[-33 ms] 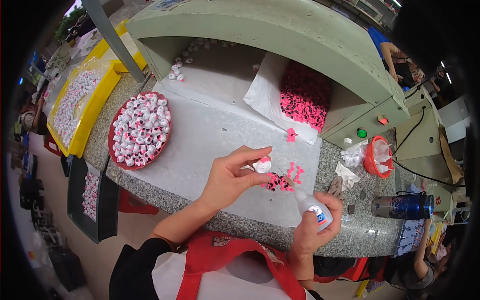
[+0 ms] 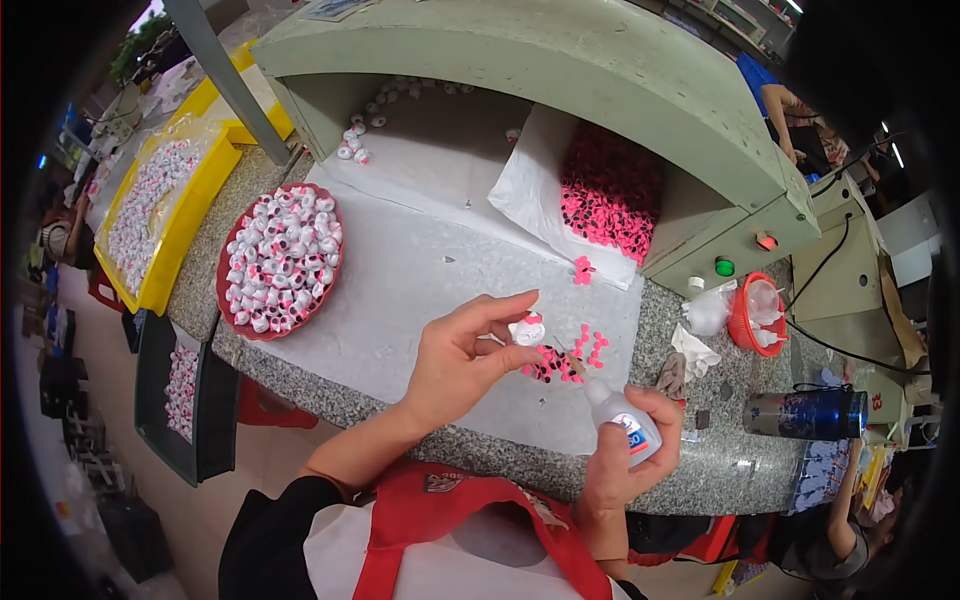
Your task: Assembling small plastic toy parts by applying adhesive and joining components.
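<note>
My left hand (image 2: 465,350) pinches a small white toy head (image 2: 526,330) with pink marks between thumb and fingers, above the paper-covered bench. In my right hand (image 2: 630,450) is a translucent squeeze bottle (image 2: 618,415) with a label and a thin needle tip. The bottle is tilted, its tip pointing up and left toward the toy head. I cannot tell whether the tip touches it. Beneath and beside the tip, small pink and black pieces (image 2: 550,365) lie loose on the white paper (image 2: 400,300).
A red bowl (image 2: 336,270) heaped with white and pink heads stands left, near a yellow tray (image 2: 185,235) and a dark bin (image 2: 210,420). Ahead, a grey-green hooded cabinet (image 2: 520,50) shelters a pile of pink pieces (image 2: 605,215). To the right are a red basket (image 2: 741,325) and blue tumbler (image 2: 800,413).
My left hand and the toy head have shifted very slightly to the right. The bottle has moved slightly left with my right hand. A clear plastic bag beside the red basket looks puffier.
</note>
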{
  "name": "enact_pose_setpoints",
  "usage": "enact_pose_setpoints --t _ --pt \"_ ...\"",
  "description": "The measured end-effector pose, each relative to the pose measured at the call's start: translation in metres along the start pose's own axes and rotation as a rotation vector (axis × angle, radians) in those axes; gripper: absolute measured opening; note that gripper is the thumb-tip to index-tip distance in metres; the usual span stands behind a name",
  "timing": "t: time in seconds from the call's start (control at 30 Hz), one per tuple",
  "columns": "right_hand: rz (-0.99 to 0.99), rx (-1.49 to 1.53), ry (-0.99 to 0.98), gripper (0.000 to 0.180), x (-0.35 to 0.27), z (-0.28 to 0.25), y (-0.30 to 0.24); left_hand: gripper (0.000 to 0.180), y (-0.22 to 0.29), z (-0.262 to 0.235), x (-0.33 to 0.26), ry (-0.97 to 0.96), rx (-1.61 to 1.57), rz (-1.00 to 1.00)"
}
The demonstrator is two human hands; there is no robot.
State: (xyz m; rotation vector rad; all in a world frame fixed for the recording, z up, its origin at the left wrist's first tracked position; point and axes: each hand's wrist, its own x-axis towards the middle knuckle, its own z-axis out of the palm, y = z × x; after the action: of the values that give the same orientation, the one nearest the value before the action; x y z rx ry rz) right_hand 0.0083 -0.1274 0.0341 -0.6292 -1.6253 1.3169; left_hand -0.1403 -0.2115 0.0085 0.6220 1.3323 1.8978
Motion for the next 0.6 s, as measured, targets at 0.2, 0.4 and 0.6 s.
enact_pose_setpoints --t 0.2,0.4,0.6 --pt "-0.276 -0.202 -0.124 0.027 0.005 0.0 0.006 0.04 -0.003 0.0 -0.001 -0.016 0.347 0.321" --pt "-0.343 -0.23 -0.186 0.024 0.009 0.006 0.002 0.037 -0.004 0.0 -0.003 0.019 0.245 0.279" --pt "-0.399 -0.262 -0.2 0.025 0.011 0.007 0.002 0.037 -0.003 -0.001 -0.004 0.006 0.295 0.319"
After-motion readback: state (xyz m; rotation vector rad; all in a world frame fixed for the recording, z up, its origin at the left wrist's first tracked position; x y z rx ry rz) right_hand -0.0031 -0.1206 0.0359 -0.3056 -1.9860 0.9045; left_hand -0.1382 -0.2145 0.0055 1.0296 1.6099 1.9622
